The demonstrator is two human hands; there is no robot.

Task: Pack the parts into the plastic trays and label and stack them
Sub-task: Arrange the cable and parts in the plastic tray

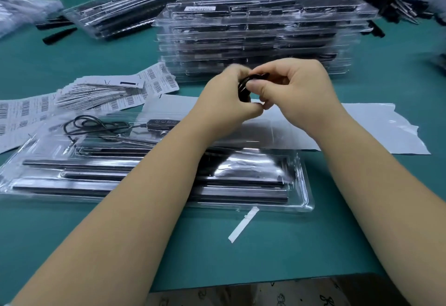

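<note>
above the open plastic tray (299,199) on the green table (277,257), both hands meet around a small coil of black cable (243,88). the left hand (229,98) has its fingers curled round the coil's near side, and the right hand (296,88) pinches it from the other side with thumb pressed on the loops; neither hand is free. the coil hangs clear of the tray, in front of the tall stack of packed trays (255,38). in the open tray lie long black bars (96,175), and a second black cable with an inline controller (161,123) rests at its far left.

the step in hand seems to be winding the cable tight enough to fit a tray pocket. doing it well likely means keeping the loops even and flat, holding the loose end under the thumb so it cannot spring out, then lowering the bundle straight in. the barcode labels (154,81) lie to the left, ready for later.
</note>
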